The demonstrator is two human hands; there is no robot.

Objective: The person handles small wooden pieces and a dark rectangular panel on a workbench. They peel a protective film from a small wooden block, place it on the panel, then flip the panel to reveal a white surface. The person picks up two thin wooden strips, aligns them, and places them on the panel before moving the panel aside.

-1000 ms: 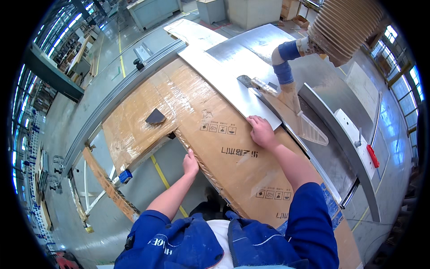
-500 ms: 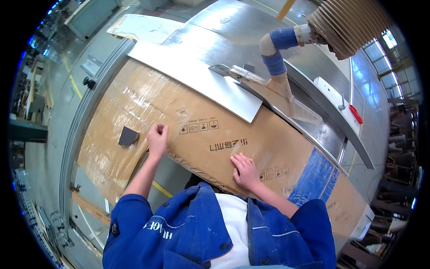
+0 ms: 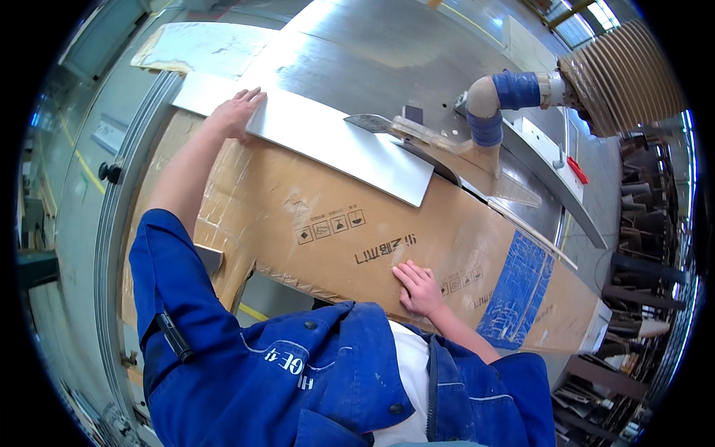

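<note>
My left hand point(image 3: 237, 114) lies on the left part of a long white board point(image 3: 335, 141), fingers stretched out over its top and thumb near its close edge. The board rests slantwise across brown cardboard point(image 3: 320, 261), its right part beside the saw's riving knife and guard point(image 3: 428, 138). My right hand point(image 3: 421, 289) is on the cardboard with its fingers extended and nothing in them. Left of the middle, a small dark block point(image 3: 209, 258) lies on the cardboard, partly hidden by my left arm.
A ribbed extraction hose point(image 3: 622, 78) joins a blue-taped elbow pipe point(image 3: 488, 112) above the saw. Metal table point(image 3: 357, 56) stretches behind the board. At the right are a fence rail point(image 3: 551, 167) and a red-handled tool point(image 3: 577, 170). A metal rail point(image 3: 112, 223) runs along the left.
My left hand has moved forward and left from above the cardboard onto the white board, and its fingers have spread. My right hand remains on the cardboard. The view has shifted slightly.
</note>
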